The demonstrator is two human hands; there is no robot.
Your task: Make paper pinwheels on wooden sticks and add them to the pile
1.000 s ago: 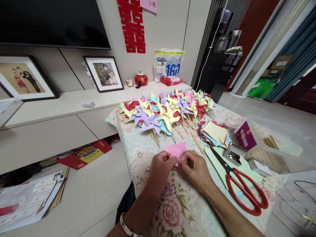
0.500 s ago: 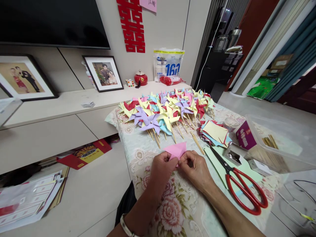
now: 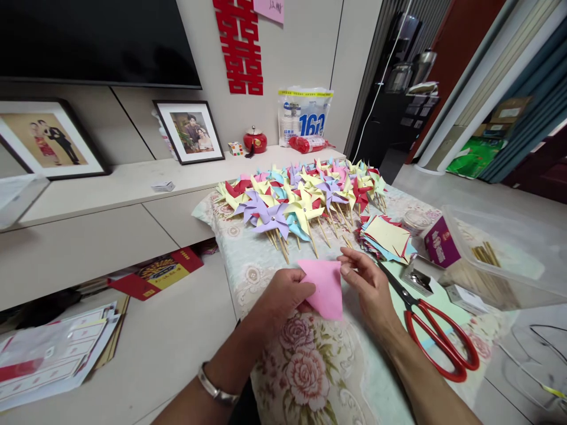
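A square of pink paper (image 3: 325, 289) is held above the flowered tablecloth, opened out nearly flat. My left hand (image 3: 286, 290) pinches its left side, thumb on top and fingers beneath. At its upper right corner, my right hand (image 3: 361, 274) is open with fingers slightly bent; whether a fingertip touches the paper I cannot tell. Right of that hand lie red-handled scissors (image 3: 432, 330) on pale green sheets (image 3: 452, 310). Beyond them is a stack of coloured paper squares (image 3: 385, 237). Many finished paper pinwheels (image 3: 305, 209) on sticks cover the table's far part.
A small box of metal pieces (image 3: 419, 280) and a clear plastic bin (image 3: 509, 283) with sticks stand at the right. A round clear container (image 3: 415, 221) is behind. Past the table runs a white cabinet (image 3: 124, 189) with framed photos (image 3: 190, 131) and a red pot (image 3: 254, 141).
The pink paper has gone from folded into a triangle to spread out as a square. My right hand has released its pinch and moved to the upper right; my left hand keeps hold.
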